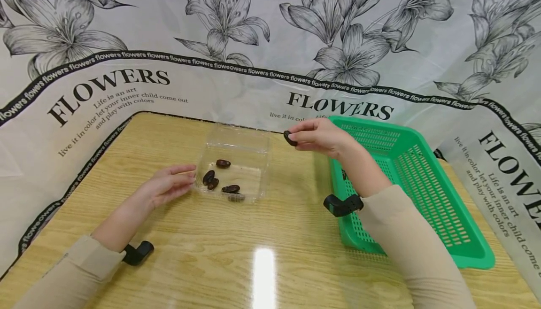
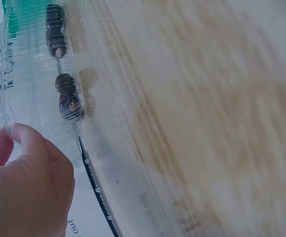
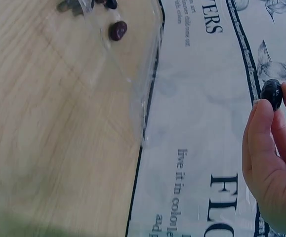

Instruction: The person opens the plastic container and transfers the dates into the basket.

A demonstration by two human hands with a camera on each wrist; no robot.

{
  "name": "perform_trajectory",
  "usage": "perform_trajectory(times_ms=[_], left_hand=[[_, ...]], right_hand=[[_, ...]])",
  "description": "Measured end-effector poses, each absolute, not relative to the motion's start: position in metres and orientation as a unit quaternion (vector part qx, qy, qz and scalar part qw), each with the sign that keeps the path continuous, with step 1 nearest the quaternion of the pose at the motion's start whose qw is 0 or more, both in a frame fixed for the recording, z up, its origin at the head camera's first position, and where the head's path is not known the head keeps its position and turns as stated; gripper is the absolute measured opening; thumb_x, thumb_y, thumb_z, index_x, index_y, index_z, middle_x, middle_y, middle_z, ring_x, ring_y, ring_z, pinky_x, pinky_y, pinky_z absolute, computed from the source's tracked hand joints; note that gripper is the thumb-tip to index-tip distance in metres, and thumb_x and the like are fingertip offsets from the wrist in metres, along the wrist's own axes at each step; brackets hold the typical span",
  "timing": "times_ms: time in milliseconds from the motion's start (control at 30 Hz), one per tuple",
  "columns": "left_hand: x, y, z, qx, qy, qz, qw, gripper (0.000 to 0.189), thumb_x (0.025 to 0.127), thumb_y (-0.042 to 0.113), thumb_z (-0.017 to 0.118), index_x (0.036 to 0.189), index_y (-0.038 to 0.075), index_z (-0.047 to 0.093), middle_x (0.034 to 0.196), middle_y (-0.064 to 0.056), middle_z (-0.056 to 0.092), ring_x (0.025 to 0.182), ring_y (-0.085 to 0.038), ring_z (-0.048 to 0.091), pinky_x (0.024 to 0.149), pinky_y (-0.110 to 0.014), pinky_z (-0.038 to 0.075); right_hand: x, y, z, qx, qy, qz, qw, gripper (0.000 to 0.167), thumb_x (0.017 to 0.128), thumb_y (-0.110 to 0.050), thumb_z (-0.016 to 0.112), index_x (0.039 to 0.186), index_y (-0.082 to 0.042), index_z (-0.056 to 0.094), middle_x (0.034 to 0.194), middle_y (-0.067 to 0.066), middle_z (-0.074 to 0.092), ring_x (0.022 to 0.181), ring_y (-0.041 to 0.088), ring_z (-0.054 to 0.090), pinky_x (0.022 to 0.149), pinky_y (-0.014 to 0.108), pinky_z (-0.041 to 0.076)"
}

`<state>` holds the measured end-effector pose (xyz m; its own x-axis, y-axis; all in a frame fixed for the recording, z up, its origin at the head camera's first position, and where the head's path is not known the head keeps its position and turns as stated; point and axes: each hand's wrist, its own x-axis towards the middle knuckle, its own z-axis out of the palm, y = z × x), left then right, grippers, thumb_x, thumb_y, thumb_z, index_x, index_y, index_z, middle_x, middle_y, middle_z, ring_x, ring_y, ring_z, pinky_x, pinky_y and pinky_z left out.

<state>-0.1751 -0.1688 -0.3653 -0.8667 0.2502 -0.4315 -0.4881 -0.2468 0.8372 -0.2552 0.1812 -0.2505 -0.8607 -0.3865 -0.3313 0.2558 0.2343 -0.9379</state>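
A clear plastic box (image 1: 249, 170) sits on the wooden table with several dark brown dates (image 1: 223, 163) in it. At its left wall is my left hand (image 1: 173, 184); the left wrist view shows thumb and forefinger pinching the box's rim. My right hand (image 1: 319, 135) pinches one dark date (image 3: 271, 94) between thumb and fingertips. That hand is raised between the box and a green basket (image 1: 448, 182), with the forearm over the basket's left side. Part of the basket's inside is hidden by this arm; a small dark thing (image 1: 344, 173) shows through near its left wall.
The wooden table (image 1: 203, 252) runs up to a white flower-print cloth (image 1: 236, 88) that hangs behind and along both sides. A black wrist mount (image 1: 343, 204) sticks out from the right sleeve, another (image 1: 138, 252) from the left. Light glares off the table's front.
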Motion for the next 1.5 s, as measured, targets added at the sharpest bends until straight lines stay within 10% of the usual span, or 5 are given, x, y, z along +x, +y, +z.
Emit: perform_trajectory(times_ms=[267,567,1500], left_hand=[[-0.175,-0.169,-0.367,-0.104,0.568,0.781,0.237,0.066,0.09,-0.004,0.055,0.145,-0.006,0.018,0.116,-0.007,0.049,0.086,-0.006,0.059,0.077,-0.018,0.051],[-0.177,-0.17,-0.367,-0.071,0.582,0.775,0.235,0.064,0.091,-0.006,0.049,0.145,-0.006,0.014,0.148,-0.025,0.013,0.094,-0.006,0.055,0.086,-0.017,0.047],[-0.178,-0.17,-0.37,-0.072,0.565,0.788,0.231,0.067,0.089,-0.008,0.053,0.145,-0.008,0.017,0.118,-0.006,0.045,0.091,-0.008,0.057,0.08,-0.017,0.05]], right_hand=[[-0.252,0.219,-0.245,-0.027,0.713,-0.654,0.251,0.018,0.089,0.003,0.058,0.085,-0.011,0.069,0.094,0.002,0.063,0.078,0.011,0.063,0.076,0.025,0.054],[-0.247,0.257,-0.242,-0.013,0.693,-0.68,0.239,0.019,0.09,0.003,0.056,0.085,-0.01,0.07,0.09,0.003,0.065,0.077,0.011,0.064,0.073,0.023,0.054],[-0.236,0.354,-0.275,0.07,0.704,-0.674,0.213,0.018,0.089,-0.001,0.06,0.083,-0.015,0.072,0.087,-0.001,0.064,0.079,0.011,0.065,0.074,0.022,0.054]])
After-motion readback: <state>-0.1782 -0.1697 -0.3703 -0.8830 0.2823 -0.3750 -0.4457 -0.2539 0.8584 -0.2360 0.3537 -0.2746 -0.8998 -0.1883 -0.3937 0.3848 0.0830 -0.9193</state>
